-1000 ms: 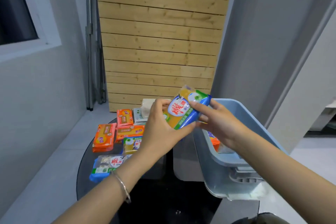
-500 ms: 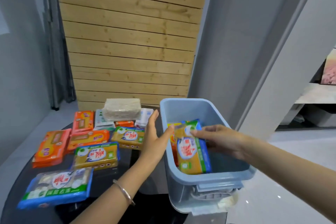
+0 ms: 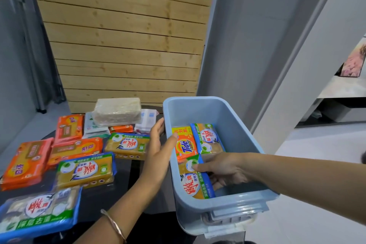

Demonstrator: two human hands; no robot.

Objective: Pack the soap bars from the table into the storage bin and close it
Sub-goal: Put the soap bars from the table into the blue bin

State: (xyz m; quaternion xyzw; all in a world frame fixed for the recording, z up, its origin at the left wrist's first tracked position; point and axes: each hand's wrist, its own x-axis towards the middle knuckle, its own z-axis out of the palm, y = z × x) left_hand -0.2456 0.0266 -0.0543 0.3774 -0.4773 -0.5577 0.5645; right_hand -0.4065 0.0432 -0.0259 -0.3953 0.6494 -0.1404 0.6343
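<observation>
An open light-blue storage bin stands at the right edge of the dark table. Inside lie an orange Tide soap bar, a yellow-and-blue soap bar and a second yellow-and-blue soap bar near the front. My right hand is down inside the bin, fingers gripping that front bar. My left hand rests flat against the bin's left rim, holding nothing. Several wrapped soap bars lie on the table to the left, orange ones and yellow ones.
A large pale block in clear wrap sits on top of white packs at the back of the table. A wooden slat wall stands behind, a grey wall and door frame to the right. The bin's latch faces me.
My right hand has carried the yellow-and-blue bar down from above the bin to its floor. My left hand let go of the bar and moved to the bin's left rim.
</observation>
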